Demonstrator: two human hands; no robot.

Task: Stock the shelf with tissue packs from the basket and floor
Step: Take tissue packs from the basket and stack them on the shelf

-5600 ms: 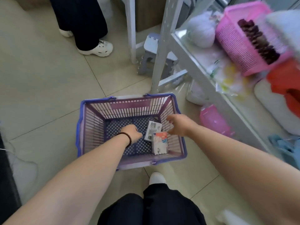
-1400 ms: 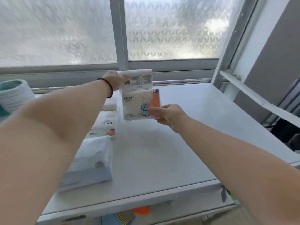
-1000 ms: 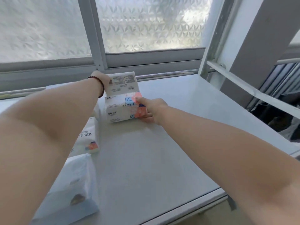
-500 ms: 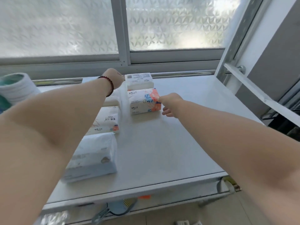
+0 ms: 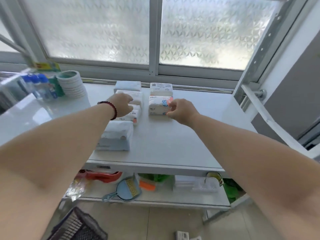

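Several tissue packs lie in two rows on the white shelf top [image 5: 173,139]. In the right row, a pack printed in orange and blue [image 5: 158,106] lies in front of a plain one [image 5: 161,88]. My right hand [image 5: 181,110] has its thumb and fingertips pinched on that printed pack's right end. My left hand [image 5: 122,106], with a bead bracelet at the wrist, lies fingers curled over the left row's middle packs [image 5: 136,99]. A larger blue-white pack [image 5: 116,138] is nearest me. The basket [image 5: 78,226] shows at the bottom left, and another pack [image 5: 181,235] lies on the floor.
A stack of white rings [image 5: 71,84] and blue-capped bottles [image 5: 40,86] stand at the back left. A frosted window runs behind the shelf, and a perforated upright [image 5: 258,54] rises at the right. The lower shelf holds a blue dustpan [image 5: 124,189], a red item [image 5: 102,175] and green things.
My right hand has come back onto the printed pack's right end. My left hand has left the back right pack and moved onto the left row. The view has pulled back and down.
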